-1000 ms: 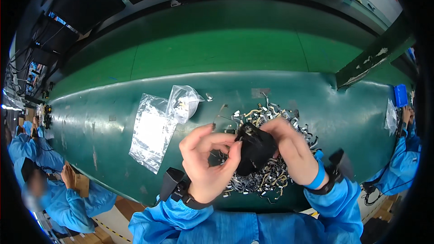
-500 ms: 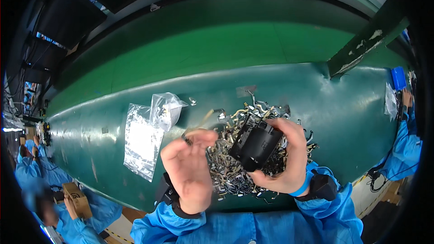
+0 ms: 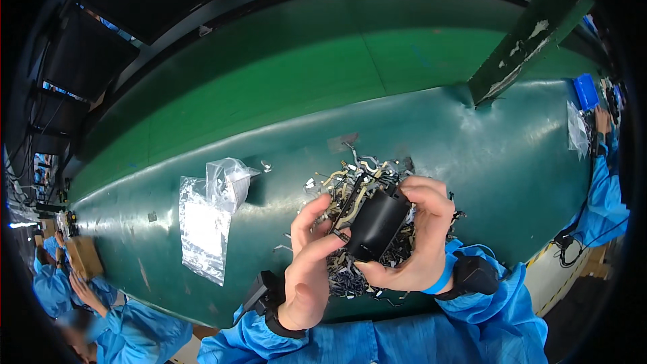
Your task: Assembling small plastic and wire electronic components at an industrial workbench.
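Observation:
My right hand (image 3: pixel 421 236) grips a black plastic housing (image 3: pixel 379 226) with a smooth rounded face, fingers on its upper end and thumb at the lower. Close on its left, my left hand (image 3: pixel 311 266) pinches a small dark ribbed piece (image 3: pixel 342 234) at its fingertips, right beside the housing's edge. What exactly this piece is, I cannot make out. Under both hands spreads a heap of small cables with connectors (image 3: pixel 347 280), in black, white and yellowish tones. The housing and my hands hide part of the heap.
Left of the heap lie clear plastic bags (image 3: pixel 204 229). The green table (image 3: pixel 135 212) has a raised back strip, and a scuffed post (image 3: pixel 519 47) rises at the far right. A blue bin (image 3: pixel 586 92) stands near a co-worker at right. Another co-worker's hands touch a cardboard box (image 3: pixel 85 257) at left.
My left hand has moved right, bringing the small dark piece to the housing. The housing has turned in my right hand and shows a smoother side. The view has shifted slightly.

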`<control>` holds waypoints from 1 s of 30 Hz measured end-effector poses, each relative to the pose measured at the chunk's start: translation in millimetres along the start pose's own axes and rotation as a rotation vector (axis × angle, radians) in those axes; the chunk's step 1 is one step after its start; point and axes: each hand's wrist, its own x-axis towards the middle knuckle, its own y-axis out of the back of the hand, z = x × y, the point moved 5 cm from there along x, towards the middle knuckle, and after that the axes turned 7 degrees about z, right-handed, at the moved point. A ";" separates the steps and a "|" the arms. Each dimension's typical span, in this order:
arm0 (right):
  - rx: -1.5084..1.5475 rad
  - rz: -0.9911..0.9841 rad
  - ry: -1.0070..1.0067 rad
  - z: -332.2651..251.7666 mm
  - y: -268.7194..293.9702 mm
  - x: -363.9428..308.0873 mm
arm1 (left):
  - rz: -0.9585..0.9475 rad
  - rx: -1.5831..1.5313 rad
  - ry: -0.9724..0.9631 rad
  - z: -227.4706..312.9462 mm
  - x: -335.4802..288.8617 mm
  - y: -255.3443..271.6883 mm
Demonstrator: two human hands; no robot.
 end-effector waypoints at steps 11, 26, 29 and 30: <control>0.019 0.022 -0.011 2.1 1.7 -0.2 | -0.032 0.056 -0.001 -0.1 3.0 -5.0; 0.107 -0.101 0.018 -2.5 -4.6 2.9 | 0.090 0.078 -0.016 0.5 4.6 6.7; 0.129 -0.116 0.023 -1.5 -6.1 3.8 | 0.142 0.042 -0.003 4.0 6.2 6.0; 0.123 -0.125 0.025 -1.0 -6.4 4.0 | 0.144 0.042 -0.003 4.6 5.9 7.2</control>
